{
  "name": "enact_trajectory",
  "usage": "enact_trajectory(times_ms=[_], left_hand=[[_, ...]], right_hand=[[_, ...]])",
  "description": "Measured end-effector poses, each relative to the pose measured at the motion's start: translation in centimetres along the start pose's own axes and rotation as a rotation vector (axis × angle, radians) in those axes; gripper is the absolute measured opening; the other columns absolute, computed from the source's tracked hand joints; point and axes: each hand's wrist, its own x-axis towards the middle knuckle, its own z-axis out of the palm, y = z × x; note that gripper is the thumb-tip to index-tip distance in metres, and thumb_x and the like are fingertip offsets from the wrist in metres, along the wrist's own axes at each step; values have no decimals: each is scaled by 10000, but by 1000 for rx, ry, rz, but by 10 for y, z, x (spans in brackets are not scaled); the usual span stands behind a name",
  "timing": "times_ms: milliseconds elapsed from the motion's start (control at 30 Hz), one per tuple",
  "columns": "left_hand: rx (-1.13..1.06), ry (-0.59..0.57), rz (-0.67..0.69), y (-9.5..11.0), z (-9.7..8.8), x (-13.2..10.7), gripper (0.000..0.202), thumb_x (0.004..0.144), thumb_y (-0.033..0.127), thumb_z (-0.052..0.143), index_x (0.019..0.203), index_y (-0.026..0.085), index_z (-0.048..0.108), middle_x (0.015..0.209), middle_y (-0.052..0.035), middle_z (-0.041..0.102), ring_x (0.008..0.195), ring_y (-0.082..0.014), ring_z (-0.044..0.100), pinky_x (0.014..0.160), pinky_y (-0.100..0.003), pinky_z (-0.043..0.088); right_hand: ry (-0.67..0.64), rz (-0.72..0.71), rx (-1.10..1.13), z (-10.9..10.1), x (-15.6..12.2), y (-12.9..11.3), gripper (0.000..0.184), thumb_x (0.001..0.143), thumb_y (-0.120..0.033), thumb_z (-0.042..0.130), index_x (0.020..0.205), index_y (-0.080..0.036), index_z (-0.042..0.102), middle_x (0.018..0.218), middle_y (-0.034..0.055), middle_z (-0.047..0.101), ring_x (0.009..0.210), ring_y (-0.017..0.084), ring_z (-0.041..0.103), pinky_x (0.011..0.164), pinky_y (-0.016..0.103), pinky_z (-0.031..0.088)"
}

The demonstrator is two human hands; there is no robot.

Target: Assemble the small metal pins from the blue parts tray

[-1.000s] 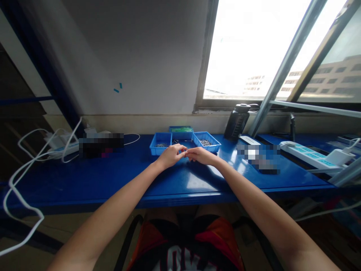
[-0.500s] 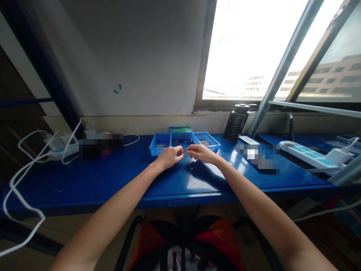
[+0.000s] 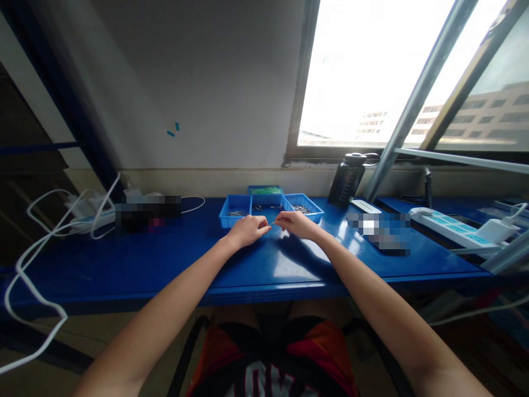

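Observation:
My left hand (image 3: 247, 230) is closed in a pinch above the front of the blue table. Facing it, my right hand (image 3: 298, 225) is pinched as well, its fingertips a short gap away. A small thin piece (image 3: 272, 223) bridges that gap; it is too small to name. Just beyond my left hand stands a blue bin (image 3: 223, 221) with small metal parts (image 3: 237, 213) inside. Another blue bin (image 3: 316, 211) with metal parts (image 3: 301, 209) lies behind my right hand. Between them a middle bin (image 3: 270, 208) holds a few small dark and shiny parts.
A rear blue bin (image 3: 264, 187) contains green material. To the right are a black bottle (image 3: 347, 179), a blurred-out dark object (image 3: 384, 237) and a white power strip (image 3: 450, 226). White cables (image 3: 37, 286) hang at the left beside another blurred-out object (image 3: 140, 215).
My right hand has drawn slightly to the right, widening the gap between the fingertips, where the thin piece now shows. My left hand has hardly moved.

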Motion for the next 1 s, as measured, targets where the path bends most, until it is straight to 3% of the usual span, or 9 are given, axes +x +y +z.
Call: enact_trajectory(times_ms=[200, 500, 1000], left_hand=[[3, -3, -23, 2, -3, -1, 251, 779, 355, 433, 849, 196, 613, 779, -26, 640, 695, -154, 569, 567, -218, 375], [2, 9, -32, 2, -1, 0, 213, 767, 351, 467, 852, 210, 602, 748, -15, 630, 668, -151, 567, 562, -220, 388], [-25, 2, -54, 6, -2, -1, 341, 860, 374, 300, 817, 168, 568, 756, -63, 632, 657, -156, 568, 548, -223, 364]], right_hand=[[26, 2, -67, -2, 2, 8, 212, 779, -353, 488, 811, -173, 596, 602, -1, 597, 526, 96, 504, 533, 210, 368], [-43, 15, -46, 0, 1, 9, 176, 748, -330, 532, 828, -175, 556, 599, -13, 580, 511, 98, 497, 502, 207, 352], [-118, 83, 189, 1, 2, 6, 408, 836, -481, 307, 644, -160, 469, 565, 1, 535, 489, 90, 481, 522, 218, 386]])
